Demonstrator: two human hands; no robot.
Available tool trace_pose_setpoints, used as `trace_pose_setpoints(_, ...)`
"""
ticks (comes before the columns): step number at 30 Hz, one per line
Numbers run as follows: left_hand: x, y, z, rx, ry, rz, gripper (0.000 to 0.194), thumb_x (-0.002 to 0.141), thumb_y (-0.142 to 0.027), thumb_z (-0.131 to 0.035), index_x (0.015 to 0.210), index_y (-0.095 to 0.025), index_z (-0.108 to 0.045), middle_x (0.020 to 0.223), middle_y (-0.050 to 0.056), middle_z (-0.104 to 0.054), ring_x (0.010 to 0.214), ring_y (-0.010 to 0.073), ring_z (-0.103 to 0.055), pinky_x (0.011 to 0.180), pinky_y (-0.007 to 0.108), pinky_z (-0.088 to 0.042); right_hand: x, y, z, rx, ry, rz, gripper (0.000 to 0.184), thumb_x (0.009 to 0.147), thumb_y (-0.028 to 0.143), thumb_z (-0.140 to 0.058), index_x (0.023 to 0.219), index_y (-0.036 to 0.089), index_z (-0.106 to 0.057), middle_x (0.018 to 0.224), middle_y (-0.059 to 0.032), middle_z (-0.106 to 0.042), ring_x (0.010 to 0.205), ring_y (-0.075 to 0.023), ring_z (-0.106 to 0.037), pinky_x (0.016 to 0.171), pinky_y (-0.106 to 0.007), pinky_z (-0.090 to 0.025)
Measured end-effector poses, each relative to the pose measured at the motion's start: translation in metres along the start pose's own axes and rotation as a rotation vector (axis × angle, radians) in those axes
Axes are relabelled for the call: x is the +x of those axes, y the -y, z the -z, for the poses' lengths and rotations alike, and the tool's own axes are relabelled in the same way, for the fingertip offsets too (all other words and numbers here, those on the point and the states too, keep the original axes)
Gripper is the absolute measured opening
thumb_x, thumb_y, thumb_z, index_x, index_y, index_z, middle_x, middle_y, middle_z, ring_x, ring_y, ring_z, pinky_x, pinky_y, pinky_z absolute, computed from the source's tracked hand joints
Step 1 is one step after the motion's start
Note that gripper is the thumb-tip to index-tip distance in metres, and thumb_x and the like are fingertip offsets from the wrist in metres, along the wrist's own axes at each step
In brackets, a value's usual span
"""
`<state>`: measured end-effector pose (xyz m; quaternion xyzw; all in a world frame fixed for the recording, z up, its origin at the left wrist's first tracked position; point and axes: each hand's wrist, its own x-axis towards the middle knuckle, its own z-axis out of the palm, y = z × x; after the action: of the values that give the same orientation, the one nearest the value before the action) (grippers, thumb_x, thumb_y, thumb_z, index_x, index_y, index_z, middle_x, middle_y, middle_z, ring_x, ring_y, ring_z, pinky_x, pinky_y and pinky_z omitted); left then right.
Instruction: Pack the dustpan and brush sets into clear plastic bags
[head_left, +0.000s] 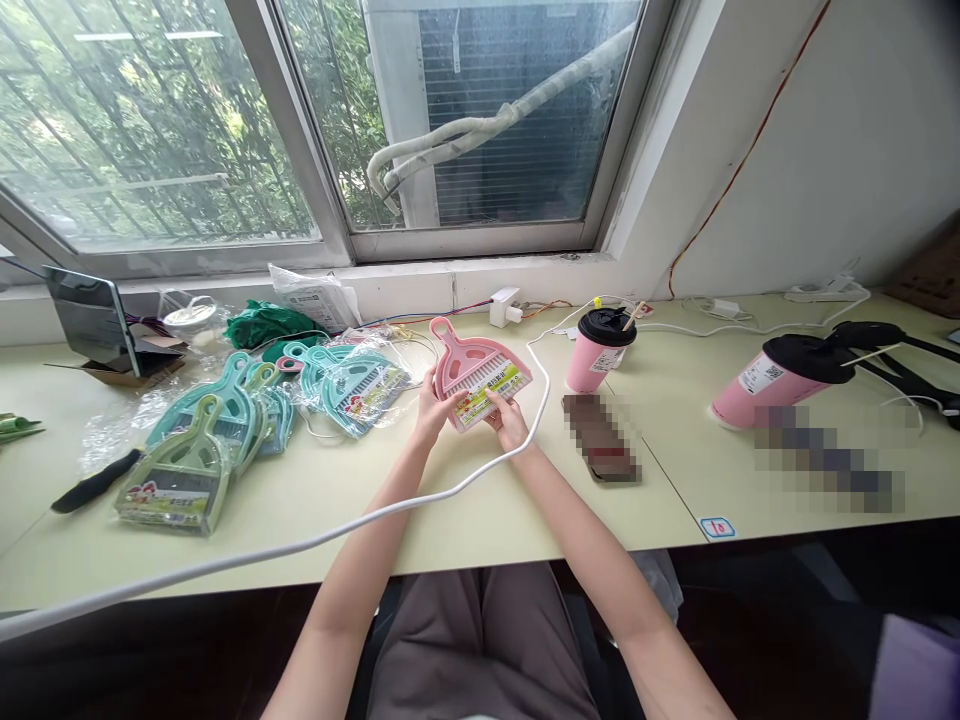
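Both my hands hold a small pink dustpan-and-brush set [480, 372] with a yellow-green label, just above the pale table [465, 520]. My left hand [429, 408] grips its left edge with fingers curled round it. My right hand [508, 418] pinches the lower right corner by the label. The pan's handle points away from me, toward the window.
A pile of teal and green dustpan sets [247, 410] in clear wrap lies to the left, one green set [176, 480] nearest, beside a black knife-like tool [94, 482]. A white cable [315, 540] crosses the table. Two pink cups [600, 350] [780, 385] stand right; a tablet [94, 320] far left.
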<state>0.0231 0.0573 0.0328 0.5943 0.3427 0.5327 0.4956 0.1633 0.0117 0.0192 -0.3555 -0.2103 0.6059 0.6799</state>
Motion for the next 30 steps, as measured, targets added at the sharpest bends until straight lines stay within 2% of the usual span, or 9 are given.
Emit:
trace_pose_setpoints(6, -0.003, -0.002, -0.006, 0.043, -0.022, -0.058, 0.08, 0.065, -0.044, -0.08, 0.132, -0.021, -0.041, 0.133, 0.013, -0.054, 0.124, 0.0309, -0.051, 0.104, 0.044, -0.042, 0.003, -0.002, 0.003, -0.036, -0.011, 0.034, 0.044, 0.063, 0.031, -0.08, 0.101, 0.021, -0.062, 0.096, -0.0012, -0.073, 0.084, -0.0166, -0.07, 0.067, -0.027, -0.06)
trace_pose_setpoints(16, -0.003, 0.005, -0.011, 0.095, 0.022, -0.095, 0.084, 0.067, -0.049, -0.078, 0.135, -0.022, -0.038, 0.134, 0.013, -0.051, 0.123, 0.0292, -0.051, 0.102, 0.041, -0.042, 0.009, -0.002, 0.009, -0.037, -0.038, 0.077, 0.035, 0.061, 0.027, -0.08, 0.092, 0.018, -0.065, 0.089, -0.0018, -0.074, 0.077, -0.0152, -0.07, 0.063, -0.023, -0.058)
trace_pose_setpoints(18, 0.0, 0.003, -0.006, 0.123, 0.053, -0.085, 0.077, 0.073, -0.052, -0.071, 0.136, -0.022, -0.039, 0.133, 0.013, -0.053, 0.122, 0.0291, -0.052, 0.102, 0.042, -0.04, 0.01, -0.001, 0.011, -0.021, -0.048, 0.082, 0.035, 0.06, 0.026, -0.08, 0.091, 0.018, -0.065, 0.088, -0.0015, -0.074, 0.077, -0.015, -0.07, 0.063, -0.023, -0.058)
trace_pose_setpoints(20, 0.003, -0.001, 0.006, 0.22, 0.015, -0.086, 0.064, 0.084, -0.053, -0.058, 0.137, -0.022, -0.041, 0.129, 0.013, -0.056, 0.122, 0.0292, -0.052, 0.105, 0.046, -0.037, 0.012, 0.0, 0.014, 0.0, -0.088, 0.075, 0.036, 0.059, 0.023, -0.081, 0.091, 0.018, -0.065, 0.086, -0.0008, -0.074, 0.076, -0.0149, -0.07, 0.062, -0.023, -0.058)
trace_pose_setpoints(22, 0.006, -0.005, 0.027, 0.411, -0.151, -0.115, 0.053, 0.09, -0.05, -0.048, 0.135, -0.022, -0.045, 0.13, 0.013, -0.055, 0.127, 0.0308, -0.045, 0.111, 0.05, -0.026, 0.015, 0.001, 0.018, 0.021, -0.14, 0.064, 0.036, 0.057, 0.02, -0.081, 0.09, 0.018, -0.065, 0.084, -0.0001, -0.074, 0.073, -0.0146, -0.07, 0.06, -0.022, -0.058)
trace_pose_setpoints(25, 0.005, -0.009, 0.067, 0.735, -0.389, -0.108, 0.048, 0.085, -0.043, -0.057, 0.129, -0.024, -0.053, 0.141, 0.014, -0.046, 0.14, 0.0341, -0.026, 0.117, 0.053, -0.003, 0.019, 0.001, 0.024, 0.05, -0.192, 0.053, 0.037, 0.056, 0.017, -0.081, 0.089, 0.018, -0.065, 0.084, 0.0004, -0.074, 0.073, -0.0141, -0.07, 0.061, -0.022, -0.058)
trace_pose_setpoints(26, 0.003, -0.008, 0.08, 0.815, -0.402, -0.069, 0.05, 0.082, -0.041, -0.062, 0.127, -0.024, -0.054, 0.145, 0.014, -0.042, 0.142, 0.0354, -0.02, 0.116, 0.054, 0.003, 0.021, 0.001, 0.026, 0.051, -0.207, 0.049, 0.036, 0.055, 0.017, -0.081, 0.088, 0.018, -0.065, 0.084, 0.0004, -0.074, 0.073, -0.0138, -0.07, 0.06, -0.022, -0.058)
trace_pose_setpoints(28, -0.001, -0.003, 0.1, 0.913, -0.345, 0.007, 0.059, 0.073, -0.042, -0.071, 0.127, -0.025, -0.054, 0.149, 0.015, -0.036, 0.144, 0.0375, -0.014, 0.113, 0.058, 0.011, 0.023, 0.0, 0.03, 0.035, -0.218, 0.053, 0.036, 0.054, 0.018, -0.082, 0.086, 0.019, -0.065, 0.085, -0.0005, -0.074, 0.074, -0.0144, -0.07, 0.058, -0.021, -0.059)
trace_pose_setpoints(30, -0.004, 0.004, 0.11, 0.938, -0.267, 0.022, 0.072, 0.065, -0.044, -0.077, 0.129, -0.025, -0.051, 0.153, 0.015, -0.031, 0.146, 0.038, -0.008, 0.111, 0.059, 0.015, 0.022, 0.001, 0.031, 0.011, -0.21, 0.059, 0.036, 0.055, 0.019, -0.082, 0.087, 0.019, -0.066, 0.088, -0.0017, -0.075, 0.076, -0.0152, -0.07, 0.057, -0.021, -0.059)
